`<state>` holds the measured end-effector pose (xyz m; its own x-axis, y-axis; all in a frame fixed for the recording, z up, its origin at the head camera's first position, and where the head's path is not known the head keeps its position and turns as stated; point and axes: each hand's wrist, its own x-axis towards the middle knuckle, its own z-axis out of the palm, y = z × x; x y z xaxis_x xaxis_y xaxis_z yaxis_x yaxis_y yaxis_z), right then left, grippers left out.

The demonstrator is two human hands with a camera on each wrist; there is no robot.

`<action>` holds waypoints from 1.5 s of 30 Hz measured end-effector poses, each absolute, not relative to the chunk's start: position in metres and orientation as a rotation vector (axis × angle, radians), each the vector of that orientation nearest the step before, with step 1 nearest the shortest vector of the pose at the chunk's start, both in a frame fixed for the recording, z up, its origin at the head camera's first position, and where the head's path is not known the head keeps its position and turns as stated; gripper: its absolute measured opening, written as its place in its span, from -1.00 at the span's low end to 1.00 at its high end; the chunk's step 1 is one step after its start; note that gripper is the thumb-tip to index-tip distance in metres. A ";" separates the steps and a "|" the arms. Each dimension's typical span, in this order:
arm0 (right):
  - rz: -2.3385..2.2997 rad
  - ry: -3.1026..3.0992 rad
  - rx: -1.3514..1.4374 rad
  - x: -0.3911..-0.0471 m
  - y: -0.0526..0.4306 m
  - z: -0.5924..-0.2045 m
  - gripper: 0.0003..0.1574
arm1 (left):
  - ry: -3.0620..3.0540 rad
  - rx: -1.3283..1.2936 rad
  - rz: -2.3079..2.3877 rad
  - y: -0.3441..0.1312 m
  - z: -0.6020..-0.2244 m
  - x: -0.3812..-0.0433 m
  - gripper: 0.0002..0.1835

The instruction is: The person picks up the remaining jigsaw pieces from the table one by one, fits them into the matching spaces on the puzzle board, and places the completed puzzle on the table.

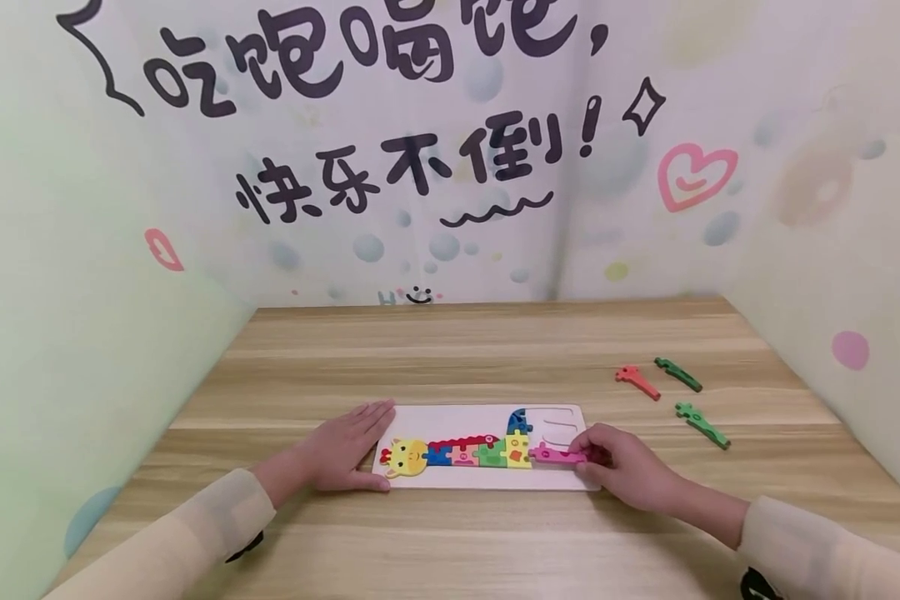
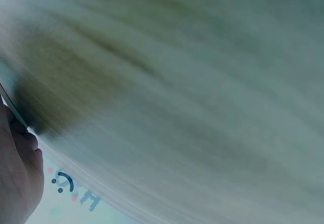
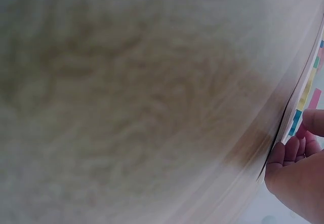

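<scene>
A white puzzle board (image 1: 450, 421) lies flat on the table with a giraffe picture made of colored wooden pieces. The yellow giraffe head (image 1: 407, 458) is at its left end. My left hand (image 1: 348, 446) rests at the board's left edge, its fingers straight and thumb near the lower corner. Over the board's right part, my right hand (image 1: 633, 468) pinches a pink puzzle piece (image 1: 558, 455), whose left end meets the yellow body piece (image 1: 517, 451). In the right wrist view, the pink piece (image 3: 315, 99) sticks out past the thumb. Outlined leg slots (image 1: 558, 425) show above it.
Three loose pieces lie right of the board: a red-orange one (image 1: 639, 382), a dark green one (image 1: 678, 375) and a light green one (image 1: 703, 425). The wooden table (image 1: 450, 350) meets a printed backdrop (image 1: 345, 250) at the back and pale panels at both sides.
</scene>
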<state>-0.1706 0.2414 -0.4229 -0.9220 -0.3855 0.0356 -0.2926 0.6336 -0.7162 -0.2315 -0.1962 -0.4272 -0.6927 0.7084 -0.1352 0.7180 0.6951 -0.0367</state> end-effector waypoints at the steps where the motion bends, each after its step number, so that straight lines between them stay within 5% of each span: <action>1: -1.158 2.731 -0.569 -0.171 0.241 -0.423 -0.83 | 2.790 1.180 -0.129 -0.197 -0.427 -0.232 0.17; 45: -1.114 2.735 -0.618 -0.175 0.237 -0.428 -0.82 | 2.789 1.164 -0.129 -0.197 -0.427 -0.232 0.19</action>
<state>-0.1751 0.2370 -0.4276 -0.9088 -0.4156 0.0380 -0.3238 0.6448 -0.6924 -0.2316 -0.1972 -0.4268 -0.6978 0.7025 -0.1400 0.7124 0.7010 -0.0332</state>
